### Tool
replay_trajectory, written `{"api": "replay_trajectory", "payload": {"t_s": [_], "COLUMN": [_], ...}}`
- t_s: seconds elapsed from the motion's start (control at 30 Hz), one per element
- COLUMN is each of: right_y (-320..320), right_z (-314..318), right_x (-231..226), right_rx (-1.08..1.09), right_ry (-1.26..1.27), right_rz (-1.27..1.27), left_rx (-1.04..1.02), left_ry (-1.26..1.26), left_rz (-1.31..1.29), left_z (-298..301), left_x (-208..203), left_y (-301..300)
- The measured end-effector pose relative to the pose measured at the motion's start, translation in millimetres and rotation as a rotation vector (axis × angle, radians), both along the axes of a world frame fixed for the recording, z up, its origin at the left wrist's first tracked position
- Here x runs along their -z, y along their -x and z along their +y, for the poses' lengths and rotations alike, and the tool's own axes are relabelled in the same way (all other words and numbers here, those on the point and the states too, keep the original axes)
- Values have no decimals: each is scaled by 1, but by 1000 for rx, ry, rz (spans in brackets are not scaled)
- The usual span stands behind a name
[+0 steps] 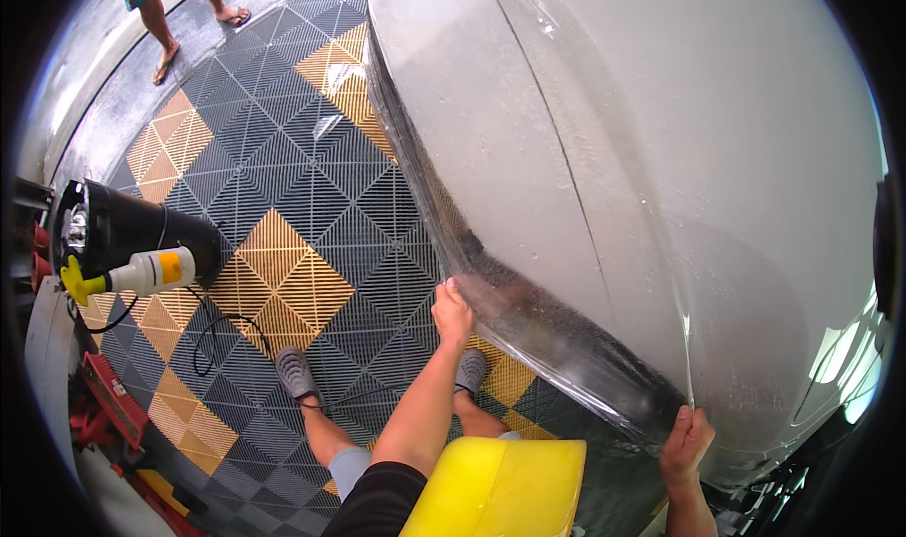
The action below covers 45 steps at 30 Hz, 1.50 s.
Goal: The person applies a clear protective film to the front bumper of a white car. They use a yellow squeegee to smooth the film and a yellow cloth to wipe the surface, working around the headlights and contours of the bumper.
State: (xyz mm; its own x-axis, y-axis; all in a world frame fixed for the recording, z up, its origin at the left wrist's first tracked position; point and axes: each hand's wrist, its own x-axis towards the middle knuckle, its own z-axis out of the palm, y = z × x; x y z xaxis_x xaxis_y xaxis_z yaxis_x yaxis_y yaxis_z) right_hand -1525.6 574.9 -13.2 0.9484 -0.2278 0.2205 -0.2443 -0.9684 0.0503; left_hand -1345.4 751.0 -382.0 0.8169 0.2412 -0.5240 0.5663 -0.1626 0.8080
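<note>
A wide clear plastic film [552, 325] lies over the pale grey car body panel [736, 159], with water drops and creases showing in it. My left hand [453, 312] is closed on the film's free edge, level with the dark lower part of the panel. Farther right and nearer to me, my right hand [687, 443] grips the film's lower corner. A taut fold runs up the film from that hand. Between my two hands the edge hangs in a shiny, wrinkled strip.
A smooth yellow object [500, 488] covers the lower middle. At left are a black cylindrical container [132, 221], a spray bottle [156, 271], a black cable [231, 320] on the floor and a red brush [113, 400]. Another person's legs [159, 27] show at upper left.
</note>
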Motion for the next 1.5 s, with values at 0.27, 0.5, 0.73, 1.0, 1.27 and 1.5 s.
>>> {"api": "replay_trajectory", "payload": {"t_s": [0.27,0.5,0.73,1.0,1.27,1.5], "right_y": [-3,15,-26,-40,-25,-40], "right_z": [-20,-37,19,28,17,22], "right_x": [4,17,3,-14,-13,-35], "right_rx": [55,165,478,491,412,440], "right_ry": [69,294,41,70,71,80], "right_rz": [-14,-2,-10,117,135,291], "left_rx": [-50,92,226,247,285,724], "left_ry": [87,73,-81,199,224,485], "left_rz": [143,130,153,162,-662,-601], "left_z": [-35,-24,-15,7,-15,-79], "left_x": [1,8,-14,-8,-181,-276], "left_y": [-32,-44,-80,-72,58,133]}}
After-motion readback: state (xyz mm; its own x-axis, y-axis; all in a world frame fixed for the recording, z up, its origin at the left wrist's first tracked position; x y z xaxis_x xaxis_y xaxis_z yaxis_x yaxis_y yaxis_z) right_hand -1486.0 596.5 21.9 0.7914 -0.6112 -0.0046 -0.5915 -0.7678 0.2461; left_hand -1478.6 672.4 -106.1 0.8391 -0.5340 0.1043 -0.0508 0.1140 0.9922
